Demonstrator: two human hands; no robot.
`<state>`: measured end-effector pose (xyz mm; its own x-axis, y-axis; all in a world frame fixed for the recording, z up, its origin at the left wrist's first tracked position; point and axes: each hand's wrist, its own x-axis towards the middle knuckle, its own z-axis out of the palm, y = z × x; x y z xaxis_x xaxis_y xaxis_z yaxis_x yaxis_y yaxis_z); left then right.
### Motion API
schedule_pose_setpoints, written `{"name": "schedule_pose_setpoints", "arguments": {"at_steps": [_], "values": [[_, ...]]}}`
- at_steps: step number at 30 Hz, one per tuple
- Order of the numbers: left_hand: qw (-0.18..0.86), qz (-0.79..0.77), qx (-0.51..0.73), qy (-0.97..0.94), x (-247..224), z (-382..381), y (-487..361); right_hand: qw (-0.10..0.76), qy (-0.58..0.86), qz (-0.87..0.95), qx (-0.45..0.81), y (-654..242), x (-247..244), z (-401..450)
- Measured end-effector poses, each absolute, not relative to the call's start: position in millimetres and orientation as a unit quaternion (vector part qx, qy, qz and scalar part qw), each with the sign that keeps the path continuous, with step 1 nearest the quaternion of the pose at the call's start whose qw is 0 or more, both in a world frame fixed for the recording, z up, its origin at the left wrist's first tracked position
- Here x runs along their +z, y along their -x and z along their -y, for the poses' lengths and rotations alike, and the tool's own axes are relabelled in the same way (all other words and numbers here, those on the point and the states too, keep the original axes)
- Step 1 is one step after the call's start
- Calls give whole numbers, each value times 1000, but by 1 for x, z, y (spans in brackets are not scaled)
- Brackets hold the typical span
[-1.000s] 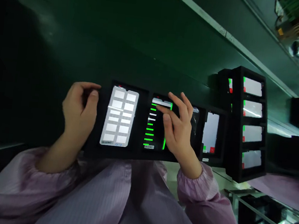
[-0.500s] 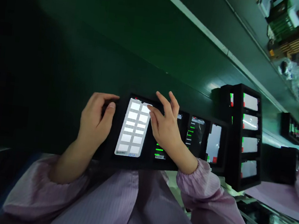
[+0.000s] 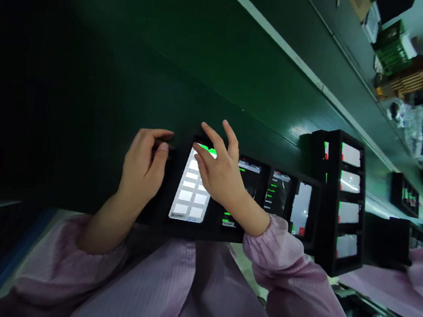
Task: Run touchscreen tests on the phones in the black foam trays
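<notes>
Right hand (image 3: 220, 169) isn't gripping anything: fingers spread, two raised, and the index tip is over the top left of the bright phone (image 3: 192, 192). Can't tell if it's actually touching. That phone lies in the left end slot of the black tray (image 3: 184, 231), its screen showing white blocks with a green bar up top. Left hand (image 3: 144, 166) is loosely curled just off the tray's left end, thumb and fingers parted, nothing visible in it; can't say if it touches the edge.

Going right, the tray has two dark phones (image 3: 277, 194) and a pale one (image 3: 300, 207). Tight on that side, since a tray stack (image 3: 328, 202) stands right near its right end. Loads of open green bench (image 3: 160, 71) past the far edge and off left, though. A co-worker's sleeve (image 3: 420, 274) is well off right.
</notes>
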<state>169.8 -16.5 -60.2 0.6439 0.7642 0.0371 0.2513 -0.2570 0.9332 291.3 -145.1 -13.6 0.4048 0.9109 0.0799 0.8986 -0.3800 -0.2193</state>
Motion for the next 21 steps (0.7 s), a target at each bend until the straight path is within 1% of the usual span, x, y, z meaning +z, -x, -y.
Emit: {"name": "schedule_pose_setpoints", "arguments": {"at_steps": [11,21], "values": [[488,-342,245,-765,-55,18,-171,84,780,617,62,-249,-4,182],[489,-331,251,-767,-53,20,-172,99,736,664,84,-215,-6,214]]}}
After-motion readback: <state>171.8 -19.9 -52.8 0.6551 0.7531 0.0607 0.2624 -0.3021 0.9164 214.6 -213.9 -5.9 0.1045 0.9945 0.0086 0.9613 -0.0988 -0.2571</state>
